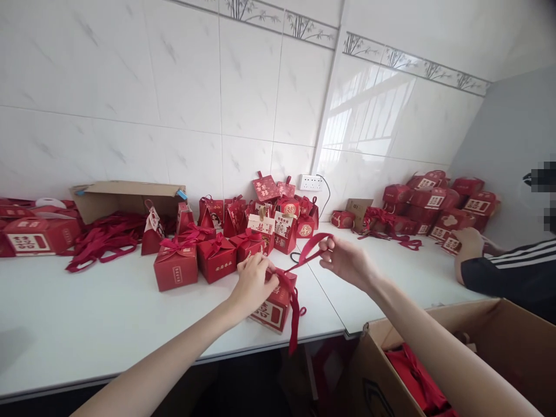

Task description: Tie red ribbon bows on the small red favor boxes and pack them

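A red gift box (271, 311) with a white-and-red character panel stands near the table's front edge. My left hand (257, 279) is closed at the top of this box, its fingers pinching the red ribbon there. To the right and a little higher, my right hand (347, 259) pinches a loop of the red ribbon (310, 248) between thumb and fingers. One ribbon tail hangs down the box's right side past the table edge. Just behind my left hand sit several red boxes with ribbon bows, among them one red box (176, 267) at the left.
An open cardboard box (130, 197) with loose ribbons (104, 237) lies at the left. More decorated boxes stand along the wall. At the right, a co-worker's hand (469, 240) touches stacked red boxes (434, 200). A large carton (373, 370) stands below the table at front right.
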The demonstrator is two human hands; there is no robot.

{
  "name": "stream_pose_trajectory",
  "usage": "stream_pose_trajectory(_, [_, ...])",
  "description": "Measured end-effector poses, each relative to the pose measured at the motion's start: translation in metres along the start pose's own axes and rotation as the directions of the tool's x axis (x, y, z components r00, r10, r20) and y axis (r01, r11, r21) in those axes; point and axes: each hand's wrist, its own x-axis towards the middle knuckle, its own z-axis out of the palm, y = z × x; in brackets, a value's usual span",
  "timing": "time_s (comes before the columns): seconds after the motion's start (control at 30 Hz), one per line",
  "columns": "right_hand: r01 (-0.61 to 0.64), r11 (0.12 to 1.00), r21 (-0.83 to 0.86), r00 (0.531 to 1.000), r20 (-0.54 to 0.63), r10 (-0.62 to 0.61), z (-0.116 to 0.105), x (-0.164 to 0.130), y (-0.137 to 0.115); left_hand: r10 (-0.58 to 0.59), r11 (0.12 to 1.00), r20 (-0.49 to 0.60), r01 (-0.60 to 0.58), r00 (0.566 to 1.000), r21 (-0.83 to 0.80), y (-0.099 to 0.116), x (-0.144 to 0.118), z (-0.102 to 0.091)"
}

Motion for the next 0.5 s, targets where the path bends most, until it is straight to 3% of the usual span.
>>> stream_pose_trajectory(0.1, [0.083,0.996,-0.014,0.996,-0.032,-0.083,0.004,-0.002,-0.008,-0.115,0.961,0.019,0.116,0.993,-0.252,0.006,0.009,0.0])
stream_pose_trajectory(0.17, [0.117,0.992,-0.054,0.993,-0.017,-0.118,0.007,-0.003,-0.011,-0.183,0.869,0.047,0.184,0.982,-0.46,0.009,0.016,-0.004])
stream_pose_trajectory(0.23, [0.136,0.986,-0.099,0.991,0.013,-0.135,0.009,-0.005,-0.013,-0.203,0.765,0.037,0.182,0.978,-0.617,0.011,0.025,-0.011])
stream_pose_trajectory(0.37, [0.215,0.953,-0.213,0.976,0.031,-0.213,0.013,-0.01,-0.019,-0.205,0.636,0.031,0.157,0.978,-0.755,0.009,0.037,-0.033])
stream_pose_trajectory(0.5, [0.322,0.891,-0.319,0.938,-0.021,-0.347,0.017,-0.012,-0.027,-0.161,0.583,0.004,0.099,0.987,-0.807,0.001,0.042,-0.051])
